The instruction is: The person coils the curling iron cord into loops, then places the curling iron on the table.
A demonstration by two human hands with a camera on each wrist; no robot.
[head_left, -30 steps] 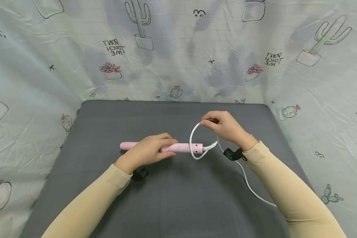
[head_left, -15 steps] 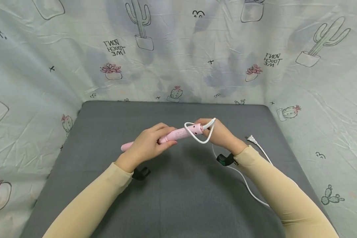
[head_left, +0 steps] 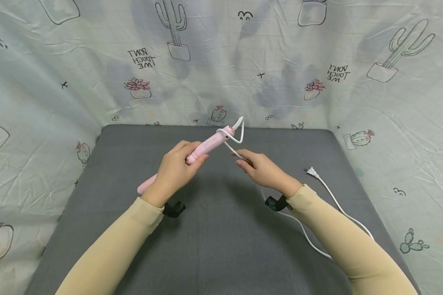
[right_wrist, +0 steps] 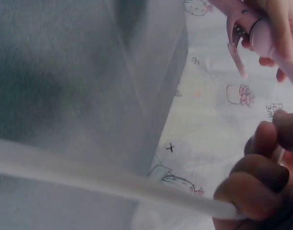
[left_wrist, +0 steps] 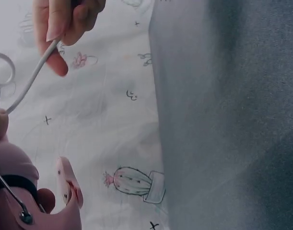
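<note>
In the head view my left hand (head_left: 174, 169) grips a pink curling iron (head_left: 209, 145) around its middle. The iron is lifted and tilted, its cord end pointing up and away to the right. A white cord (head_left: 240, 141) leaves that end and makes a loop around the handle. Just to the right, my right hand (head_left: 264, 171) holds the cord between curled fingers. A clamp lever (left_wrist: 69, 179) stands out from the iron in the left wrist view. The right wrist view shows the cord (right_wrist: 112, 184) running out of the right hand's fingers (right_wrist: 251, 194).
On the right of the grey table (head_left: 214, 246) lies the cord's two-prong plug (head_left: 311, 172). A slack length of cord (head_left: 308, 235) passes under the right forearm. Patterned cloth (head_left: 221, 61) hangs behind and at both sides.
The left hand has raised and tilted the curling iron, its cord end going up and left. My right hand has brought the cord around the handle and now sits lower, nearer the front.
</note>
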